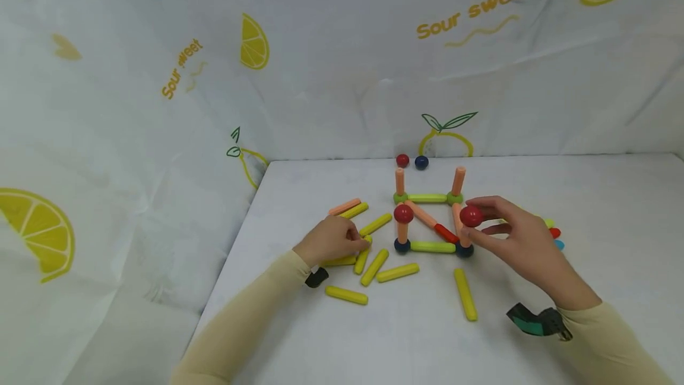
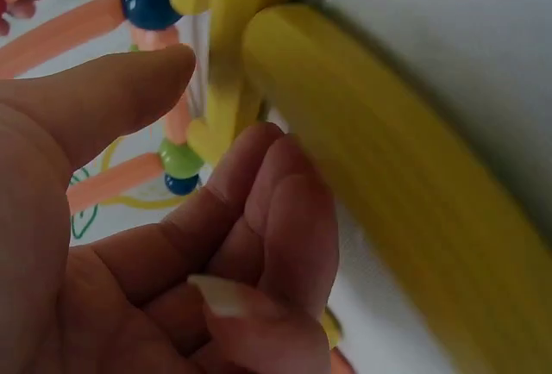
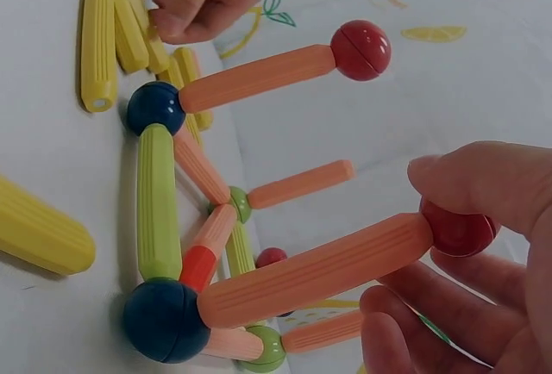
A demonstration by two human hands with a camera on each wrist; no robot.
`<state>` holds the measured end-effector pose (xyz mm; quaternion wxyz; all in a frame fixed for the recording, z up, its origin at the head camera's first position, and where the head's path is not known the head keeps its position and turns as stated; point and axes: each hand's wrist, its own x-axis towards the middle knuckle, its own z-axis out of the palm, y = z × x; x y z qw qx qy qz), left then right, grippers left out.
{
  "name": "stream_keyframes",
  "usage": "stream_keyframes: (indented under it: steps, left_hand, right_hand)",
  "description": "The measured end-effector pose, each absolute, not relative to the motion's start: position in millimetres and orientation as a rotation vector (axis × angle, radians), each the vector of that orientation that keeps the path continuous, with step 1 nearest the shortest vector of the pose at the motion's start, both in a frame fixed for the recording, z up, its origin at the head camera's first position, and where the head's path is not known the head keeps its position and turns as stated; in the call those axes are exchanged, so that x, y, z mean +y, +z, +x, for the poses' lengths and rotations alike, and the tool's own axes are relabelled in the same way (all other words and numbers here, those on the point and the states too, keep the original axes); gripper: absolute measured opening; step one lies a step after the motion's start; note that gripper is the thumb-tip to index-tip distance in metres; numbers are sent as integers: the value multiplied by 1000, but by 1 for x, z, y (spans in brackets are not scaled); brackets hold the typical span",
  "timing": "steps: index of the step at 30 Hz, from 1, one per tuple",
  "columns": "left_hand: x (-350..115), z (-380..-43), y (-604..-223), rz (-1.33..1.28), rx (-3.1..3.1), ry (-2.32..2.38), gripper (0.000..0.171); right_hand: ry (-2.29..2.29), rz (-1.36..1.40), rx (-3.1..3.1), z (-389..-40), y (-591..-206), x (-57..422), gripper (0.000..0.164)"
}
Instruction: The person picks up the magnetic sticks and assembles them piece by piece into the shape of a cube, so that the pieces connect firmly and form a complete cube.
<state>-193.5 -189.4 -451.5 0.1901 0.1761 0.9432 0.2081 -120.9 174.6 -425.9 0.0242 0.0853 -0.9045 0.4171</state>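
Note:
On the white table stands a frame of magnetic sticks and balls, with upright orange sticks [image 3: 319,272] at its corners. My right hand [image 1: 515,239] pinches a red ball [image 1: 471,216] between thumb and fingers, at the top of the front right upright. Below that stick is a dark blue ball [image 3: 166,321]. Another red ball [image 1: 403,214] tops the front left upright. To the left, my left hand [image 1: 333,240] hovers over loose yellow sticks [image 1: 375,267], fingers bent and thumb apart from them. Its fingertips come right beside a yellow stick [image 2: 231,64] in the left wrist view.
A red ball [image 1: 402,160] and a blue ball [image 1: 421,162] lie behind the frame. One yellow stick [image 1: 465,294] lies in front of it. Partly hidden behind the right hand are small coloured pieces [image 1: 555,233]. A white printed sheet hangs behind the table.

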Motion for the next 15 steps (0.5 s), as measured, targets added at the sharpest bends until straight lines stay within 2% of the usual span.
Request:
stream_keyframes:
  steps: [4, 8, 12, 15]
  left_hand:
    - [-182, -187, -461, 436, 2657, 545, 33]
    - [-180, -184, -452, 399, 2662, 592, 23]
    - [-186, -181, -424, 431, 2681, 825, 17]
    - [-181, -178, -394, 619, 2698, 1024, 17]
  right_hand:
    - [1285, 277, -2768, -119, -427, 178, 57]
    - [1284, 283, -2758, -119, -426, 179, 57]
    - [1287, 289, -2755, -119, -425, 178, 56]
    - [1284, 288, -2759, -119, -425, 177, 56]
